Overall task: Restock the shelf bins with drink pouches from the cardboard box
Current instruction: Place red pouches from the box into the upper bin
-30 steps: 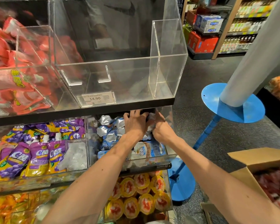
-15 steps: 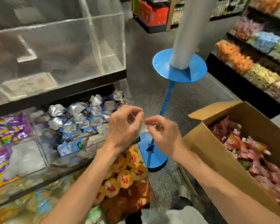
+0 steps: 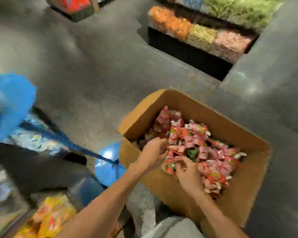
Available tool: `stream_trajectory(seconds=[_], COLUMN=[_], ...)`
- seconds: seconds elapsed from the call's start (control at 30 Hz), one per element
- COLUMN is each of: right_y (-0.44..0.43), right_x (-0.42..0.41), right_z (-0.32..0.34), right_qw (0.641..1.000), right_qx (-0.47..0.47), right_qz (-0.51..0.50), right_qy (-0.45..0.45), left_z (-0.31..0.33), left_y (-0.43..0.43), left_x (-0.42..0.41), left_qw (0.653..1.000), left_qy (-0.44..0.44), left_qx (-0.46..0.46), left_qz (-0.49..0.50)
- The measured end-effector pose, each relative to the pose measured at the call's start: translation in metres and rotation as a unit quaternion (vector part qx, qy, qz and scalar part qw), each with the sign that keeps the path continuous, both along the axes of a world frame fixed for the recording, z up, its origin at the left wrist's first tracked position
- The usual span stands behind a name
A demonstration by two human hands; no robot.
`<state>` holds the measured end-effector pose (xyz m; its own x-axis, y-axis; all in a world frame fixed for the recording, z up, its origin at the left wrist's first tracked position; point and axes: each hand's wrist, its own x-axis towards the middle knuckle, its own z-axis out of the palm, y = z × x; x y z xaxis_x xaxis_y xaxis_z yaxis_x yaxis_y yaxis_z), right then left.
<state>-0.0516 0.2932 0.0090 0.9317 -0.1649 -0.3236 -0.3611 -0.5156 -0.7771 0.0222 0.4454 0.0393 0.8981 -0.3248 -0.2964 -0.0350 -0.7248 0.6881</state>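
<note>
An open cardboard box stands on the floor at the right, filled with red and pink drink pouches. Both my hands are inside it at its near left corner. My left hand reaches into the pile with curved fingers; motion blur hides whether it holds anything. Just to its right, my right hand has its fingers curled over a few red pouches at the near edge of the pile. The shelf bins with yellow and silver packets are blurred at the lower left.
A blue stand with round discs sits on the grey floor between the shelf and the box. Across the aisle, a low black shelf holds orange, green and pink snack bags. A grey pillar rises at the right.
My view has swung right, from the shelf bins down to the box. Both hands left the silver-pouch bin, crossed the gap and are now in the box's pouches.
</note>
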Motion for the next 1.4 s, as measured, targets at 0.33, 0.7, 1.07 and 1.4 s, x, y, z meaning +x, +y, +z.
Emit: stream_trajectory(seconds=[0.33, 0.7, 1.07, 1.4], right_y=[-0.099, -0.129, -0.090, -0.099], right_x=[0.061, 0.172, 0.187, 0.173], right_z=[-0.073, -0.151, -0.192, -0.177], right_qw=[0.967, 0.921, 0.865, 0.937], right_qx=[-0.046, -0.342, -0.438, -0.269], right_qz=[0.042, 0.176, 0.171, 0.117], right_qy=[0.248, 0.057, 0.176, 0.188], left_z=[-0.113, -0.200, -0.223, -0.199], left_y=[-0.077, -0.148, -0.153, -0.114], left_x=[0.093, 0.152, 0.137, 0.112], left_qw=[0.958, 0.888, 0.918, 0.914], left_qy=[0.220, 0.260, 0.124, 0.172], left_qx=[0.053, 0.043, 0.111, -0.062], left_qz=[0.177, 0.377, 0.361, 0.361])
